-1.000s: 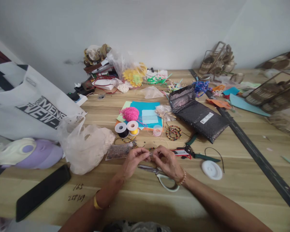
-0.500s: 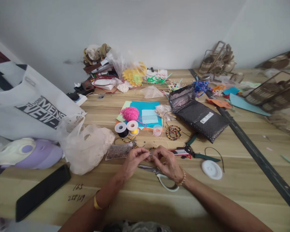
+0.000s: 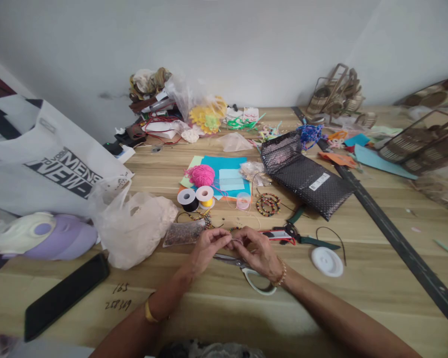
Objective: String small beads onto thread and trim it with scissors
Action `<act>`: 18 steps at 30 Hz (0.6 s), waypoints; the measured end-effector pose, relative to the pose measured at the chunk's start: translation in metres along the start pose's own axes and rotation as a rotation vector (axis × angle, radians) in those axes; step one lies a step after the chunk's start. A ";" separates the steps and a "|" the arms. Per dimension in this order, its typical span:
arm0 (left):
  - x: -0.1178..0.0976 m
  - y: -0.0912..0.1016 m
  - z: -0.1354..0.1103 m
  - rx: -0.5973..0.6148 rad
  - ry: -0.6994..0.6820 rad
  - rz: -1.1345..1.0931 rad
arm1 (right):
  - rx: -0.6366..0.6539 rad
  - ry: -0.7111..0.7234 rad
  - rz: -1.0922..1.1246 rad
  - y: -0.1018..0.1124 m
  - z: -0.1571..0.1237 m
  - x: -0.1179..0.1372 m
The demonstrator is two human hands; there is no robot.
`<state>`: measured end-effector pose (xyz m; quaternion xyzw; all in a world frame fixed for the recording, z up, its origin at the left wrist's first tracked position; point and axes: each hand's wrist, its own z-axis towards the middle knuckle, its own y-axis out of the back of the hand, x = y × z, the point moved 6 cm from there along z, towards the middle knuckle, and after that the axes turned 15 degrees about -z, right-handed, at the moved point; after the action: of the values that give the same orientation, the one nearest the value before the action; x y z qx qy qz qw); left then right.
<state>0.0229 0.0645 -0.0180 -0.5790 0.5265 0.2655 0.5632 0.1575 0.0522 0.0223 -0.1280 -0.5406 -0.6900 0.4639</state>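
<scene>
My left hand [image 3: 209,248] is closed in a pinch, thumb against fingers, on a thin pale cord [image 3: 237,240]. A small curve of that cord shows between the hands. My right hand [image 3: 260,252] is also pinched, with its fingertips at the cord's other side. Just beyond the fingertips lie a few strung beads [image 3: 235,229], partly hidden. White-handled scissors [image 3: 259,286] lie beneath and in front of my right hand, blades pointing left. A clear bag of small beads [image 3: 184,233] rests beside my left hand, and a red cutter knife [image 3: 278,234] lies past my right.
Beaded bracelets [image 3: 268,204], a black thread spool [image 3: 187,200], a yellow spool [image 3: 204,195] and pink yarn [image 3: 202,175] sit beyond the hands. Green-handled pliers [image 3: 317,242], a white lid-like disc [image 3: 327,262] and a black bubble mailer [image 3: 309,179] are rightward; a phone [image 3: 67,297] lies left.
The thin cord between my fingertips now shows as a small curve. My right fingers have shifted slightly; both arms stay nearly in place.
</scene>
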 end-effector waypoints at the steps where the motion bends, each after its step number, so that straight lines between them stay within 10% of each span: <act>1: 0.000 0.000 0.000 0.001 -0.003 -0.001 | 0.006 -0.006 0.001 0.000 0.000 0.000; 18: 0.000 0.000 0.000 -0.008 0.016 -0.032 | 0.029 -0.031 0.010 -0.001 0.000 -0.003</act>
<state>0.0229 0.0640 -0.0178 -0.5917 0.5206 0.2539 0.5607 0.1581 0.0533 0.0192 -0.1345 -0.5569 -0.6777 0.4609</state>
